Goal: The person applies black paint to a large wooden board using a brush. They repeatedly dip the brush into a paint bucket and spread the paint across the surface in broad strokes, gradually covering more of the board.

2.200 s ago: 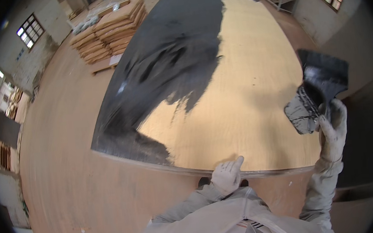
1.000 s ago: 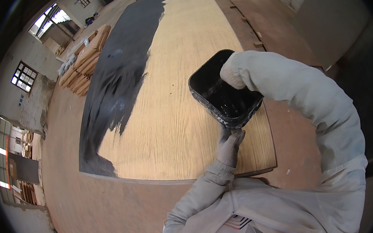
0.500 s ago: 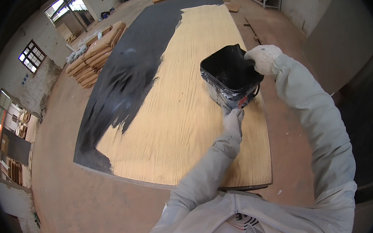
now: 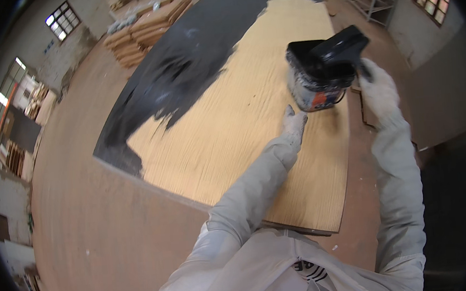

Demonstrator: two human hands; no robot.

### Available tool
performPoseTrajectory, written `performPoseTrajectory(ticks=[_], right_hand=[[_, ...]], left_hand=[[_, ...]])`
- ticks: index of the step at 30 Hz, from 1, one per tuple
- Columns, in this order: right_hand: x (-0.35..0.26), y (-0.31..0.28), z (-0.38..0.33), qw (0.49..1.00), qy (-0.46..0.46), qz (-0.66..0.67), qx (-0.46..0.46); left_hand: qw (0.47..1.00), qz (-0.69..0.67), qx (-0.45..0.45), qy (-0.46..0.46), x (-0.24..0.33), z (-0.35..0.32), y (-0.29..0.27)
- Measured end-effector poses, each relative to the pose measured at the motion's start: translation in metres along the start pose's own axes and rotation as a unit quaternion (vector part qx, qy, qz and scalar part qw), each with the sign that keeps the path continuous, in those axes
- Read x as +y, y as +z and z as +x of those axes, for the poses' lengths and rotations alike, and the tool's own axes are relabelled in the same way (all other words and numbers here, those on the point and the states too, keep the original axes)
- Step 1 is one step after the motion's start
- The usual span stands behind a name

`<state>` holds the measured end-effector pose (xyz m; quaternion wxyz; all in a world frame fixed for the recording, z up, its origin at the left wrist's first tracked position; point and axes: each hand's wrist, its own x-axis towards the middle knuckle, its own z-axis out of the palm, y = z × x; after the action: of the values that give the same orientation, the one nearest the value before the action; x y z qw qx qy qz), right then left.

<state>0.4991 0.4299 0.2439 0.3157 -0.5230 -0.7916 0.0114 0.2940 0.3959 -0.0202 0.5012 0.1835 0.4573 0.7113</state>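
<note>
Head view: right fingers [image 4: 375, 74] grip the black spreader [image 4: 345, 44] over the bucket [image 4: 308, 88], left fingers [image 4: 298, 120] (parted) near its base.

Board [image 4: 232, 140] wood-grained, matt; bucket [image 4: 301, 88] smeared plastic.

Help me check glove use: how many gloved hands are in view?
2: the left hand, just below the bucket in the picture; the right hand, holding the black tool.

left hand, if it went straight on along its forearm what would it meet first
Most likely the black bucket, just ahead of the left hand, slightly to the right; depth is unclear, so contact is hard to judge.
</note>
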Motion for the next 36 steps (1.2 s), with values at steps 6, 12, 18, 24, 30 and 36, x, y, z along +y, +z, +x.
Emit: performPoseTrajectory(ticks=[6,12,18,24,30,36], right_hand=[[0.027,-0.049,-0.122,0.971,0.076,0.215,-0.074],[0.035,0.003,-0.265,0.919,0.227,0.278,-0.164],[-0.039,0.069,-0.311,0.94,0.238,0.157,-0.19],[-0.244,0.152,-0.298,0.935,0.157,-0.086,-0.305],[-0.433,0.262,-0.259,0.946,0.001,-0.023,-0.323],[-0.592,0.324,-0.233,0.911,0.002,0.012,-0.411]], left_hand=[[1.0,0.029,0.003,-0.008,0.09,-0.156,-0.081],[0.972,0.127,0.17,0.1,0.135,-0.257,-0.231],[0.943,0.304,0.097,0.09,0.144,-0.33,-0.331],[0.79,0.604,0.02,0.106,0.201,-0.387,-0.459],[0.728,0.672,0.134,0.023,0.194,-0.431,-0.599],[0.725,0.682,0.083,-0.052,0.172,-0.438,-0.659]])
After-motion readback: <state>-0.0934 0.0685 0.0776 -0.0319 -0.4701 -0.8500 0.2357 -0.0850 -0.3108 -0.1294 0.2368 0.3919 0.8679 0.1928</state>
